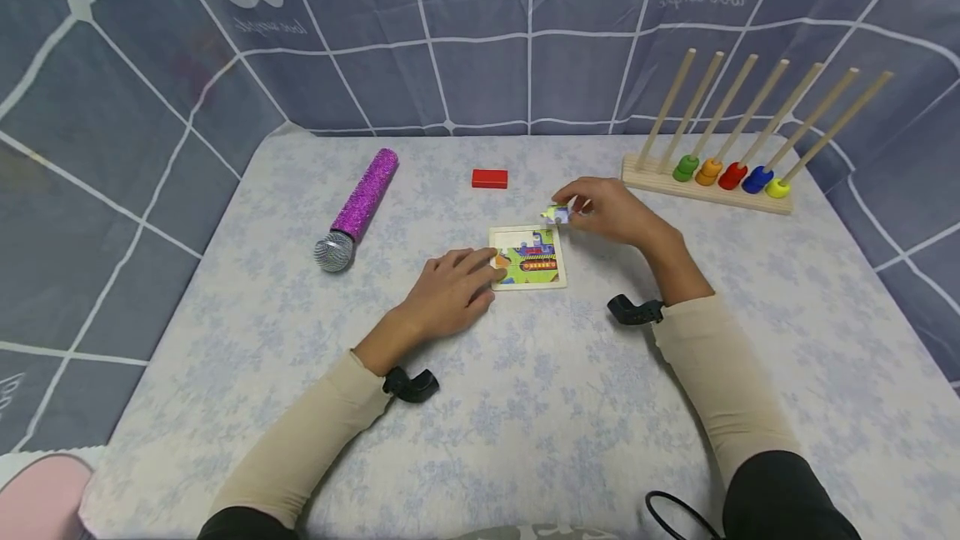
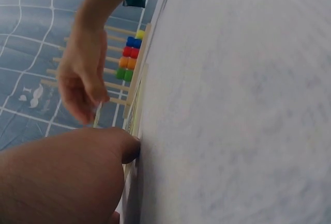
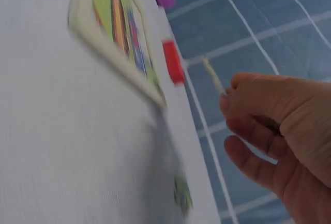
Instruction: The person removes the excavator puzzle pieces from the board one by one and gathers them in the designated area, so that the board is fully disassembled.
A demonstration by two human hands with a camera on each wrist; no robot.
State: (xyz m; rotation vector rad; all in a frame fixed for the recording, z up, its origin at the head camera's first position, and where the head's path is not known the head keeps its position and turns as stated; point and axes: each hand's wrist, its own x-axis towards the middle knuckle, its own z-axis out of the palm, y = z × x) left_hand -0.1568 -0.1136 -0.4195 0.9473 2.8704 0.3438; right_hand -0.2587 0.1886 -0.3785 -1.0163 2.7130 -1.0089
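Observation:
My left hand [image 1: 453, 294] rests at the left side of a small framed jigsaw puzzle [image 1: 527, 286], its fingers relaxed and fingertips over the frame's edge. The puzzle shows a colourful vehicle on green, with bare pale wood along the top and upper left. Just above the puzzle's upper right corner, my right hand [image 1: 611, 211] pinches a purple and yellow-green puzzle piece [image 1: 557, 213] between thumb and fingertips. In the right wrist view this piece [image 3: 212, 75] is seen edge-on, raised over the table. A small blurred green piece [image 3: 182, 195] lies on the table below the right hand.
A red block [image 1: 490, 179] lies behind the puzzle. At the left is a glittery purple microphone [image 1: 366, 197]. A wooden peg rack [image 1: 705, 182] with coloured beads stands at the back right. A patterned curtain [image 1: 480, 82] hangs behind the table.

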